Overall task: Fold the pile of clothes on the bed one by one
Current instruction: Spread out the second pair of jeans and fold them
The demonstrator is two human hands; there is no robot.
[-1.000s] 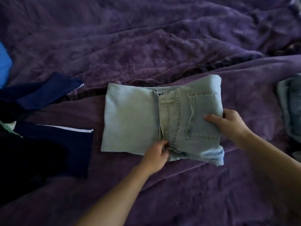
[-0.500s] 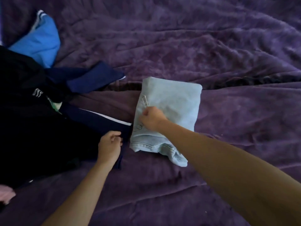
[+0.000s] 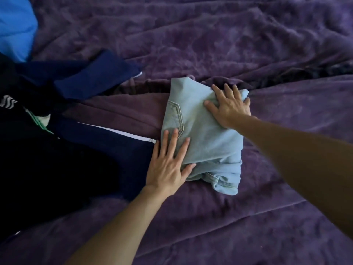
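Folded jeans [image 3: 206, 134] on bed [image 3: 210, 44], long axis near-to-far. Both hands flat, fingers spread, pressing it: left hand [image 3: 168, 165] near-left corner, right hand [image 3: 229, 108] far-right corner. Unfolded pile [image 3: 57, 140] just left, nearer left hand.

One camera on my head looks forward and down, close over the jeans [image 3: 208, 138], with bed [image 3: 210, 44] all around them.
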